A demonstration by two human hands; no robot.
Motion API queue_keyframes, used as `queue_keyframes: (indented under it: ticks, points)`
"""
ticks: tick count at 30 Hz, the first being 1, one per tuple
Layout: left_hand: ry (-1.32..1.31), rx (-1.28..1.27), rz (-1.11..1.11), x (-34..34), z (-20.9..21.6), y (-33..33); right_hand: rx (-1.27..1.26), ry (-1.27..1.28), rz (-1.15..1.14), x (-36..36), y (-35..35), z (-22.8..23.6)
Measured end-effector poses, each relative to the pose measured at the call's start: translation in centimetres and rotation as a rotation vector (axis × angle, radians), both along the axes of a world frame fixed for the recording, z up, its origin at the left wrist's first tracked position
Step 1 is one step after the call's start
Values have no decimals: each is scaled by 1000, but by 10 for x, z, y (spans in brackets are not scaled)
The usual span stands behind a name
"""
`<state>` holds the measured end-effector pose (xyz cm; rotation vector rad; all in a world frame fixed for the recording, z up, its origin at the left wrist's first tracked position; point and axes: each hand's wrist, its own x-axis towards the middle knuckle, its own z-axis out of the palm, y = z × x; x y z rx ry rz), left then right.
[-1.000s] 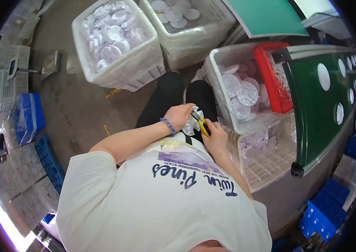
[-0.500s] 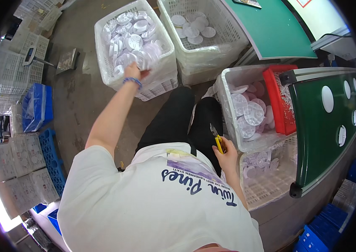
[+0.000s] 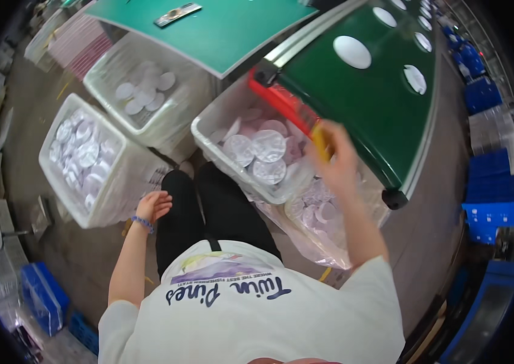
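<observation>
Clamped on pliers, the right hand is hovering by the tray, seemingly sitting at the bin's edge for reach. Left hand is hanging slack, empty.

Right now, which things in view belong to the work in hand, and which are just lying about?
In the work, it seems:
yellow tool, held in right hand
white discs
red tray

Lying about, apparently:
blue bin, lower left
flat object on green table
</observation>
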<state>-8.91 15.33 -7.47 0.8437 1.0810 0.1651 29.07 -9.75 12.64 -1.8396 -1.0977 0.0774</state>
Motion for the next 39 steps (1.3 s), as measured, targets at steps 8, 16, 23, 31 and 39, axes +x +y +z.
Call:
queue_keyframes:
  ticks: [8,16,23,31,39]
  points:
    - [47,62,-72,19,4,-24,-363,-742,-434,209,53,30]
    - [95,77,-71,4,-1,-27,-397,-46,-803,304,95,26]
    - [24,142,-145,42,23,-25,575,413,-536,256,131,12]
    - [-661,-84,-54,128,156,-85,58,-663,199,-29,85,-10]
    - [-338,557,-279,96,47,-73,147,-92,626,-126,50,-42]
